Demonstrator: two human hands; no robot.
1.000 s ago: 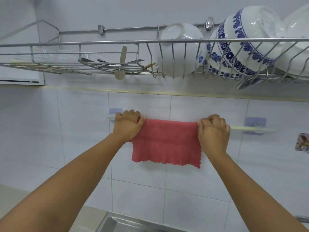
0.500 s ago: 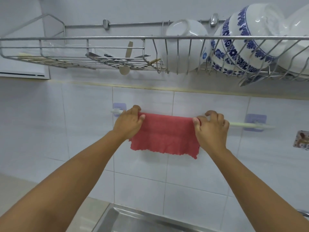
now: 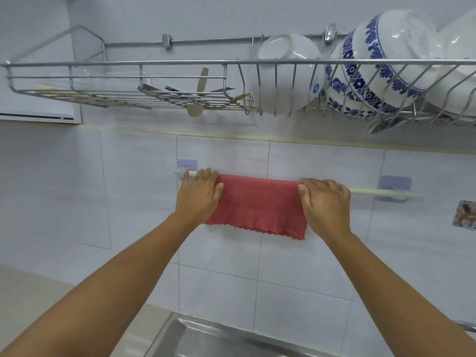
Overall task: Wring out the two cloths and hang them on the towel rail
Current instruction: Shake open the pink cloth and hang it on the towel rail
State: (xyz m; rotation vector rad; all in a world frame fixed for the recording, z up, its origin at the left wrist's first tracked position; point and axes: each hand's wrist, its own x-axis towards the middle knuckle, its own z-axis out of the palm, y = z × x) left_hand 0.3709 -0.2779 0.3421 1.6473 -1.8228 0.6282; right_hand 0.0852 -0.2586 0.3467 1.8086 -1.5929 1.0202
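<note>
A red cloth [image 3: 257, 204] with a wavy lower hem hangs folded over the pale towel rail [image 3: 381, 193] on the tiled wall. My left hand [image 3: 199, 195] lies on the cloth's left edge, fingers reaching over the rail and thumb pressed onto the fabric. My right hand [image 3: 325, 202] covers the cloth's right edge, fingers spread over the rail. Both hands grip the cloth at its sides. The second cloth is out of view.
A steel wire dish rack [image 3: 180, 63] hangs above the rail, holding utensils [image 3: 185, 90], a white bowl [image 3: 286, 73] and blue-patterned bowls [image 3: 381, 73]. A steel sink [image 3: 219, 338] lies below. Blue adhesive brackets [image 3: 394, 188] carry the rail. A wall hook [image 3: 465, 215] sits at far right.
The cloth's front flap hangs shorter than before. Both hands have slid a little lower along the cloth's sides, and their fingers have flattened over it.
</note>
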